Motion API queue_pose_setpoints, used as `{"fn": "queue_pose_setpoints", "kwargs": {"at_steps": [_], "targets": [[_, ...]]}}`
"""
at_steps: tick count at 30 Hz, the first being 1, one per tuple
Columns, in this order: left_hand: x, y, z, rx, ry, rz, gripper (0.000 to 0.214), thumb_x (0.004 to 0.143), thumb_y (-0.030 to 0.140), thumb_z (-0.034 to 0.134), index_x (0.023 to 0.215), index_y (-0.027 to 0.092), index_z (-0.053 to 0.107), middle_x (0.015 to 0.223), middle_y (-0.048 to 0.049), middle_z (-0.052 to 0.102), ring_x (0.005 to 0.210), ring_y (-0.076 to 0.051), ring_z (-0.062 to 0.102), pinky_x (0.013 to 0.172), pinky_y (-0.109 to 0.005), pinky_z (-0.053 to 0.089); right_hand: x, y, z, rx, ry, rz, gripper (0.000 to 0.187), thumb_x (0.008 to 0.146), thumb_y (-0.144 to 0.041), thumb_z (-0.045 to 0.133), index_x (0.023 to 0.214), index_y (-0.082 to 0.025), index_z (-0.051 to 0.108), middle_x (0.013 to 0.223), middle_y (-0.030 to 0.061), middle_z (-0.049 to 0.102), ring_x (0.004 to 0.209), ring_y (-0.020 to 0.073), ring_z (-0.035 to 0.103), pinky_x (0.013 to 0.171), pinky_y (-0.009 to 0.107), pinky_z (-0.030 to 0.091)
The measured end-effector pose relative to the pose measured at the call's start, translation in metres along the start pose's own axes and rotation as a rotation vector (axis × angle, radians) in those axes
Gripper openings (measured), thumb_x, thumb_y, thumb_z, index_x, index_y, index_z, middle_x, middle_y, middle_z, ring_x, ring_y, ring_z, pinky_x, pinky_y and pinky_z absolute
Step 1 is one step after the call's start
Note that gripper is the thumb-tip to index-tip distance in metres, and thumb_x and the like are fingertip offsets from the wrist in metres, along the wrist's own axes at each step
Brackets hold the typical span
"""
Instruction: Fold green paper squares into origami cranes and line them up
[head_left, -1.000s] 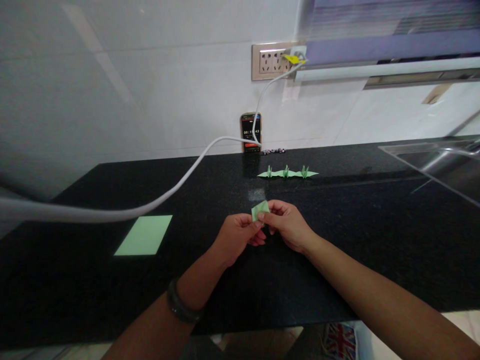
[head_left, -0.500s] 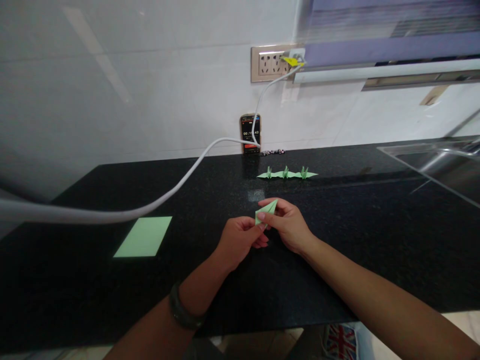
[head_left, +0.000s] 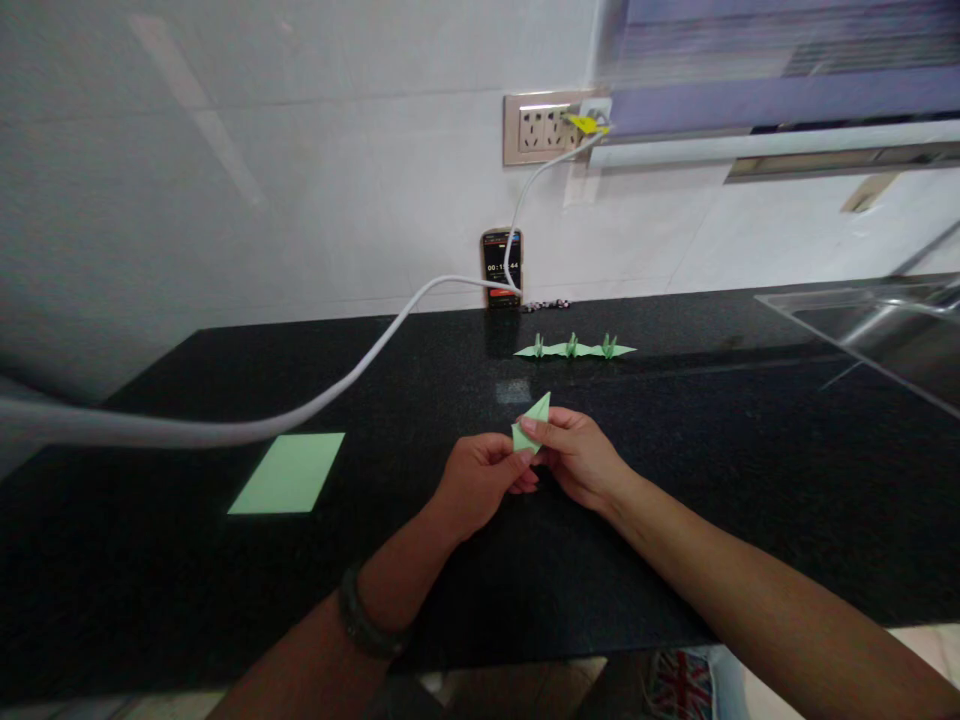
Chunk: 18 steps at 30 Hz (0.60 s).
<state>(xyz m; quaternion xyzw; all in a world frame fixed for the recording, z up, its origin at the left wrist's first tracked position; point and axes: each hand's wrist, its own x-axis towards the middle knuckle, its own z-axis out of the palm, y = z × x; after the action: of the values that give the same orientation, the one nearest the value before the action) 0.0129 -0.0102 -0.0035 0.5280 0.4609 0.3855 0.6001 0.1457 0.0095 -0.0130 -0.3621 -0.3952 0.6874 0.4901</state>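
A small light-green folded paper (head_left: 538,410), pointed at its upper end, is held between both hands above the black counter. My left hand (head_left: 480,475) pinches its lower edge between thumb and fingers. From the right, my right hand (head_left: 574,445) grips the paper with the thumb on top; its other fingers are partly hidden behind. Beyond the hands, three green paper cranes (head_left: 573,347) stand in a row, wings touching. A flat green sheet of paper (head_left: 287,474) lies to the left.
A phone (head_left: 501,268) showing a running timer leans on the tiled wall. Its white cable (head_left: 360,375) arches across the left foreground and up to a wall socket (head_left: 536,128). At the right is a metal sink (head_left: 900,325). The counter's front edge runs below my forearms.
The folded paper has turned more upright, its tip swinging up and slightly left. My right hand's fingers have shifted lower behind it. The left hand has barely moved.
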Motion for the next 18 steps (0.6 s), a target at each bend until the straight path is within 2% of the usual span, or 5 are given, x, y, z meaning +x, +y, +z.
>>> {"fn": "queue_pose_setpoints", "kwargs": {"at_steps": [5,12,14,16,18], "targets": [[0.000,0.000,0.000,0.032,-0.005,0.003,0.019,0.070,0.029,0.060,0.064,0.011,0.060,0.055,-0.0021,0.062,0.049,-0.010,0.057,0.051,-0.022,0.045,0.002,-0.006,-0.003,0.152,0.014,0.078,0.018,0.066,-0.030,0.067,0.070,-0.013,0.063,0.061,-0.0001,0.059,0.051,0.0077,0.052,0.045,0.019,0.041],[0.002,-0.008,-0.003,0.094,0.003,0.023,0.022,0.071,0.033,0.058,0.066,0.012,0.062,0.060,-0.0033,0.063,0.055,-0.013,0.059,0.055,-0.025,0.046,0.013,-0.024,-0.024,0.225,0.232,0.002,0.016,0.071,-0.032,0.063,0.076,-0.016,0.063,0.063,-0.0036,0.058,0.046,0.0040,0.047,0.040,0.016,0.042],[0.004,-0.009,-0.006,0.169,0.051,0.096,0.021,0.072,0.033,0.057,0.074,0.013,0.065,0.065,-0.0036,0.064,0.062,-0.015,0.060,0.059,-0.027,0.046,0.012,-0.024,-0.023,0.158,0.164,0.107,0.025,0.074,-0.040,0.058,0.075,-0.015,0.062,0.061,-0.0025,0.057,0.043,0.0048,0.046,0.036,0.016,0.041],[0.006,-0.008,-0.010,0.313,0.122,0.266,0.016,0.072,0.027,0.057,0.079,0.016,0.067,0.074,-0.0034,0.064,0.072,-0.016,0.059,0.068,-0.028,0.045,0.008,-0.023,-0.019,0.086,0.015,0.222,0.035,0.075,-0.048,0.052,0.076,-0.014,0.062,0.058,-0.0013,0.055,0.042,0.0058,0.046,0.033,0.016,0.039],[0.008,-0.006,-0.014,0.431,0.200,0.413,0.015,0.072,0.021,0.056,0.081,0.019,0.068,0.084,-0.0039,0.063,0.081,-0.016,0.057,0.075,-0.029,0.044,0.004,-0.022,-0.013,0.024,-0.128,0.253,0.032,0.076,-0.045,0.053,0.079,-0.015,0.061,0.058,-0.0013,0.055,0.042,0.0058,0.046,0.032,0.015,0.038]]}}
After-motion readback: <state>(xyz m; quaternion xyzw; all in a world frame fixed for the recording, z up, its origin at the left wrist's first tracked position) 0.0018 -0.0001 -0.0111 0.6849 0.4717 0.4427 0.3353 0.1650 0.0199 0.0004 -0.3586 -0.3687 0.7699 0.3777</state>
